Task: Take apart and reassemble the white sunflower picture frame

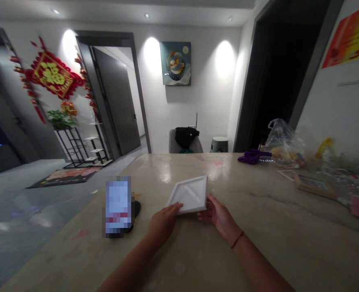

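At the far right of the beige marble table (258, 227), a crumpled clear plastic bag (281, 140) holds yellowish things too blurred to name. Near the middle, a small white square canvas panel (190, 194) sits just above the tabletop. The left hand (164, 221) closes its fingers on the panel's near-left corner, and the right hand (219, 215) pinches its near-right corner. To the left stands an upright pixelated object (118, 207), impossible to make out.

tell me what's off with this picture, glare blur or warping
Head view: the wall spotlights burn out to white and glare off the table; the door frame at right leans from the wide lens; a pixelated block hides something at the table's left; the clutter at far right is soft; the white panel held by the left hand and right hand is clear.
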Tool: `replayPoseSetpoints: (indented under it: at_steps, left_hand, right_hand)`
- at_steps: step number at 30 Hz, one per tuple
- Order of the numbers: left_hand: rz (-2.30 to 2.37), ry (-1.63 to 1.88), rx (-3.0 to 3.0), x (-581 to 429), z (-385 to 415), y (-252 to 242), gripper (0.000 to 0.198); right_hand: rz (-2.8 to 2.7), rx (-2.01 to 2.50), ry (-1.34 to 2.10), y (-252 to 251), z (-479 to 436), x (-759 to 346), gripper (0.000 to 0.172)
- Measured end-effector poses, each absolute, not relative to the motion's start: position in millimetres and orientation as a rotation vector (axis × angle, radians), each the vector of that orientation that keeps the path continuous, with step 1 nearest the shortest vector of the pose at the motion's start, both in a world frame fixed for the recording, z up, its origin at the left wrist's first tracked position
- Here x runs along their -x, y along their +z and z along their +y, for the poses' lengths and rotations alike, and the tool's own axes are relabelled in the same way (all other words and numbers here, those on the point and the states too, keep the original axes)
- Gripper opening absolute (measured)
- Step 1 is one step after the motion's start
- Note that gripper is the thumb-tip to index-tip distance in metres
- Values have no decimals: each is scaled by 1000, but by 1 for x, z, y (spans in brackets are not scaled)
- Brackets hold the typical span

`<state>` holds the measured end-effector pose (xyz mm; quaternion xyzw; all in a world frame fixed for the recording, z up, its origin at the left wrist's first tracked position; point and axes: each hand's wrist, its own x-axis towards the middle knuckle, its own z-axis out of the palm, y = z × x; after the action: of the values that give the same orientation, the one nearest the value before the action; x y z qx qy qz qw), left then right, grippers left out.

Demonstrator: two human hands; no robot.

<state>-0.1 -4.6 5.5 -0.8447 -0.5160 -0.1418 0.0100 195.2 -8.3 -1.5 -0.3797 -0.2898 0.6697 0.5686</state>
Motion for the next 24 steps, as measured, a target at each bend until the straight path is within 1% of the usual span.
replayPoseSetpoints:
  at_steps: [7,12,19,24]
  left_hand:
    - [-1605,-388,2659,-1,-6,6,46]
    - [-1602,-484,2682,1,-4,3,42]
    - [-1619,-517,2689,0,-4,2,34]
    - [-1624,-641,2647,-1,-6,2,30]
  right_hand:
    - [-673,937,1512,-10,-4,-197,25]
    - [-693,948,1486,-13,-2,-200,29]
    - [-849,1061,1245,-20,6,-208,27]
    - [-897,1006,1236,-6,-3,-205,35]
